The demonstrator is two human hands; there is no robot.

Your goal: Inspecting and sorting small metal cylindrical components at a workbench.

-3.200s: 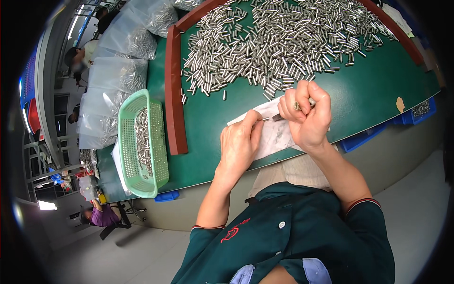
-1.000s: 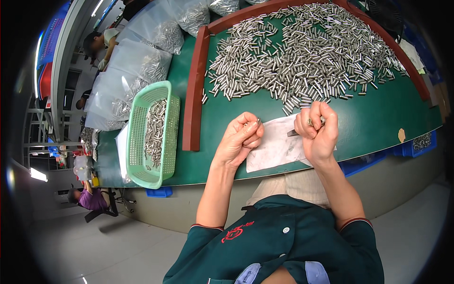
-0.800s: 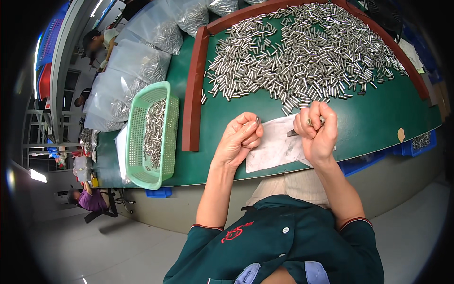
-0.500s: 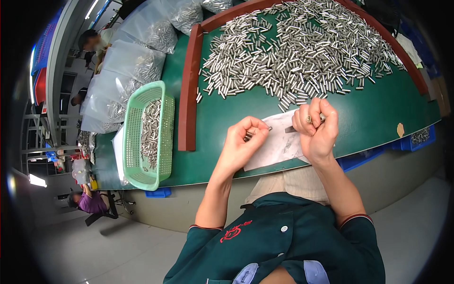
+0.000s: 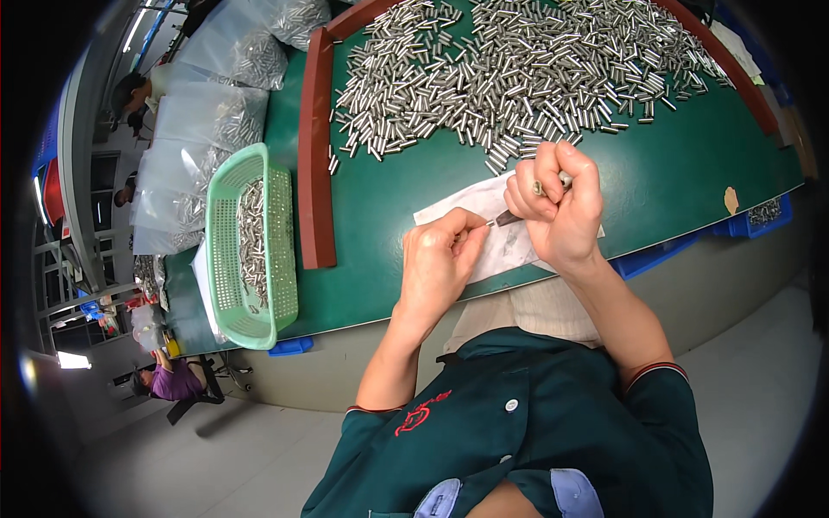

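Note:
My right hand (image 5: 560, 211) is closed around a thin dark tool (image 5: 508, 219) that points left, and a small metal cylinder (image 5: 562, 180) shows at the top of the fist. My left hand (image 5: 436, 262) has its fingertips pinched together on a small silver piece (image 5: 493, 224) at the tool's tip. Both hands hover over a white paper sheet (image 5: 449, 207) lying on the green table (image 5: 380, 224) near its front edge. A wide heap of short metal cylinders (image 5: 518, 78) lies just beyond the hands.
A red-brown wooden rail (image 5: 315, 155) bounds the heap on the left. Left of it stands a green mesh basket (image 5: 226, 259) with metal cylinders inside, and clear bags of parts (image 5: 220, 121) lie behind it. Blue bins (image 5: 749, 223) sit under the table edge. Other people (image 5: 168, 380) sit at the far left.
My left hand has closed in on my right hand until its fingertips meet the tool's tip. The right hand keeps its grip and has barely moved.

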